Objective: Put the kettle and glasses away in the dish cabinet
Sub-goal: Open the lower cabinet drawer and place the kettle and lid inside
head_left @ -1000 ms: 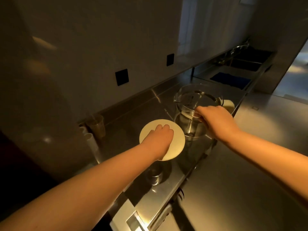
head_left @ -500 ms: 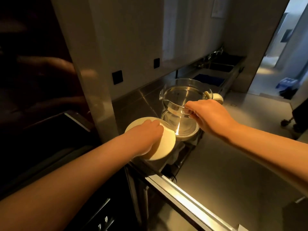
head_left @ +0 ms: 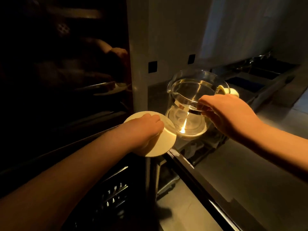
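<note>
A clear glass kettle (head_left: 191,104) with a cream handle (head_left: 230,91) hangs in the air above the counter's left end. My right hand (head_left: 228,114) grips its rim from the near right side. My left hand (head_left: 146,130) holds a round cream lid (head_left: 164,142) flat from above, just left of the kettle's base. Dark dish cabinet shelves (head_left: 66,90) fill the left of the view, and a plate (head_left: 113,89) shows faintly on one of them. No glasses are visible.
A pale cabinet side panel (head_left: 138,64) stands between the shelves and the wall. The steel counter (head_left: 250,164) runs right toward a sink (head_left: 260,75). A lower rack with shiny utensils (head_left: 115,195) sits below my left forearm.
Both hands lifted the kettle and the lid off the counter and carried them left. The view turned left, so the dark cabinet now fills the left side.
</note>
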The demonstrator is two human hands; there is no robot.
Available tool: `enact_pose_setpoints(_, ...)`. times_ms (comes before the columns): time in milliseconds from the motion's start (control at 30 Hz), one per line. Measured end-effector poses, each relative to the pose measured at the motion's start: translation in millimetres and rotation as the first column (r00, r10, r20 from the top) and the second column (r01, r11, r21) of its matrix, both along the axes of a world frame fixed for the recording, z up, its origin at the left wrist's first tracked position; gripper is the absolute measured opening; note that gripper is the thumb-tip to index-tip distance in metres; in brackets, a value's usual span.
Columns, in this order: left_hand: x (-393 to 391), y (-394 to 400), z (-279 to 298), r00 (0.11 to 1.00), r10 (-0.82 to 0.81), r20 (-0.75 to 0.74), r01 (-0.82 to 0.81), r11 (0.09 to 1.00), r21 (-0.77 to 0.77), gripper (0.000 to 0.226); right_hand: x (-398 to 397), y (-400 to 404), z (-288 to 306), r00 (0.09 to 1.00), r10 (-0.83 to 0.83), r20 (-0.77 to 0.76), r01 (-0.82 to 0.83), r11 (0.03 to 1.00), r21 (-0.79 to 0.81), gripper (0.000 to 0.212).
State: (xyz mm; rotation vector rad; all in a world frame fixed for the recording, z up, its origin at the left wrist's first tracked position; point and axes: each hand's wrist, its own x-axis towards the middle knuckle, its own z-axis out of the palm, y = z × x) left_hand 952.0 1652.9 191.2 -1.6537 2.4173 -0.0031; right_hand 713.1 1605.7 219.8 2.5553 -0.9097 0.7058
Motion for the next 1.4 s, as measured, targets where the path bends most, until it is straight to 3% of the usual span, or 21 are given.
enact_pose_setpoints(133,12,35,-4,0.994,0.108,-0.029,-0.108,0.994,-0.022,0.076,13,7,-6,0.989,0.126,0.079,-0.124,0.992,-0.037,0.015)
enact_pose_setpoints(333,31,83,-18,0.964,0.257,-0.074,-0.263,0.961,-0.085,0.061,43,18,-15,0.969,0.245,0.044,-0.244,0.97,-0.023,0.018)
enact_pose_setpoints(533,50,127,-39,0.916,0.393,-0.08,-0.4,0.911,-0.098,0.055,75,30,-24,0.967,0.232,-0.101,-0.216,0.965,0.152,0.025)
enact_pose_setpoints(700,69,157,-62,0.86,0.508,-0.05,-0.511,0.858,-0.054,0.06,98,55,-31,0.911,0.402,-0.088,-0.382,0.906,0.183,0.023)
enact_pose_setpoints(1067,111,183,-121,0.784,0.619,0.038,-0.62,0.785,0.005,0.06,138,69,-68,0.84,0.539,-0.07,-0.501,0.818,0.284,0.014)
enact_pose_setpoints(1200,131,175,-135,0.779,0.624,0.061,-0.627,0.778,0.039,0.074,153,70,-82,0.839,0.541,-0.053,-0.502,0.809,0.307,0.019)
enact_pose_setpoints(1400,161,157,-157,0.782,0.622,0.038,-0.623,0.781,0.05,0.067,178,68,-105,0.862,0.498,-0.089,-0.455,0.84,0.296,0.037)
